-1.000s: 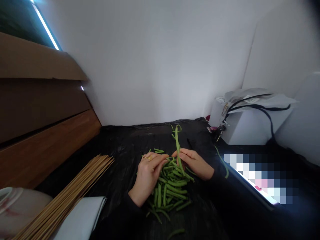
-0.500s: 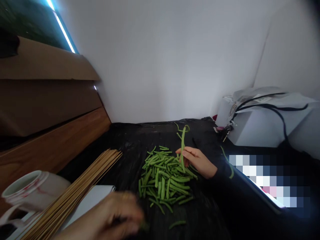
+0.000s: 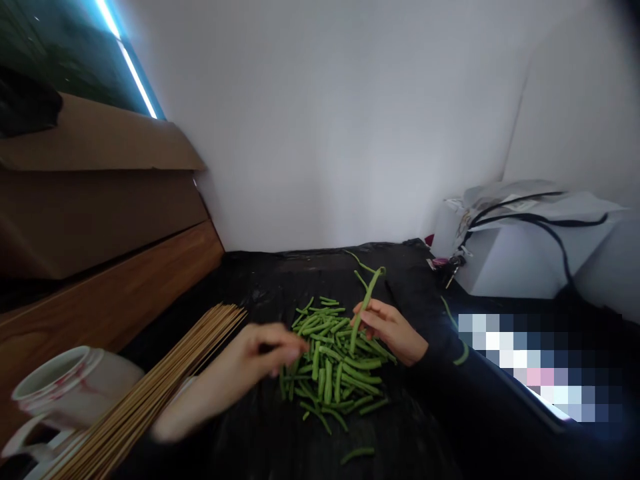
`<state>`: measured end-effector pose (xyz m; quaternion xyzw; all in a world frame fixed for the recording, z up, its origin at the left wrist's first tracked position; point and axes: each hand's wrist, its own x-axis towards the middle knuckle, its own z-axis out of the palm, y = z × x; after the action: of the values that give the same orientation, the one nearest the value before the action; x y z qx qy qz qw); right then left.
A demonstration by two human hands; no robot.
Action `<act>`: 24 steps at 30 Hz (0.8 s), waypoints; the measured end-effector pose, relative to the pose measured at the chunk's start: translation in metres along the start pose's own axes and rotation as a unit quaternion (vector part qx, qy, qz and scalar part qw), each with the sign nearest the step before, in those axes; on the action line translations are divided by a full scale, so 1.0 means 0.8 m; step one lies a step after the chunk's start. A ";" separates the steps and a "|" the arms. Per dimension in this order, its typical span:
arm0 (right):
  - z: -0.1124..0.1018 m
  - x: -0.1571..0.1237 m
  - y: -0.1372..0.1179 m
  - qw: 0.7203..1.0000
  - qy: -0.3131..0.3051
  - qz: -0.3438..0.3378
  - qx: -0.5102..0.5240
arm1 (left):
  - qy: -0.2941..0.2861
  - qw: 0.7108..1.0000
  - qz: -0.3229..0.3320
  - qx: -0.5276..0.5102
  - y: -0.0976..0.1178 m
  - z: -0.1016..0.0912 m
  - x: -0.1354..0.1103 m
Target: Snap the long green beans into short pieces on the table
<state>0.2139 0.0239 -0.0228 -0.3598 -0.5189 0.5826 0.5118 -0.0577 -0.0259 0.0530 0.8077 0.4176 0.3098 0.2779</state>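
Note:
Between the thumb and fingers of my right hand (image 3: 393, 330) is a long green bean (image 3: 369, 297), tilted with its curled tip up. A pile of short green bean pieces (image 3: 327, 383) lies on the black plastic sheet (image 3: 280, 440) below and beside that hand. My left hand (image 3: 267, 350) hovers at the left edge of the pile, smeared by motion. Its fingers look bent, but whether they hold anything cannot be made out. One loose bean piece (image 3: 357, 455) lies apart, nearer to me.
On the left are a bundle of thin wooden sticks (image 3: 175, 367), a white mug (image 3: 75, 387) and a cardboard box (image 3: 100, 213). At the right stand a white box (image 3: 520, 257) with black straps and a lit, pixelated screen (image 3: 530, 373). A white wall (image 3: 325, 133) closes the back.
My left hand has moved up and forward from the near edge to the pile. The bean in my right hand has tipped, its lower end shifting left. The view has shifted slightly.

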 end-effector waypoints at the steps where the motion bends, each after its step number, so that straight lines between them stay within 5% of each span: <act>1: 0.000 0.000 0.000 1.000 0.000 -0.002 -0.007 | -0.002 0.999 -0.020 -0.028 -0.001 0.011 0.034; 4: -0.001 -0.001 -0.002 1.000 0.013 0.000 -0.019 | 0.052 0.992 -0.070 -0.094 -0.012 0.052 0.104; 6: -0.002 0.000 -0.003 1.000 0.020 0.007 -0.018 | 0.013 0.989 -0.085 -0.122 -0.022 0.077 0.119; 9: 0.000 -0.001 -0.003 1.000 0.016 0.005 -0.018 | -0.061 0.986 -0.048 -0.147 -0.030 0.096 0.113; 12: 0.003 -0.001 -0.003 1.000 0.002 -0.008 -0.028 | -0.072 0.988 -0.017 -0.135 -0.028 0.096 0.103; 24: 0.002 0.001 -0.017 0.972 0.087 0.010 0.218 | 0.112 0.992 0.038 -0.037 -0.022 0.097 0.098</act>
<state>0.2155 0.0237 -0.0095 -0.2941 -0.3291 0.6534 0.6151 0.0267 0.0344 0.0109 0.7724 0.4036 0.4236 0.2469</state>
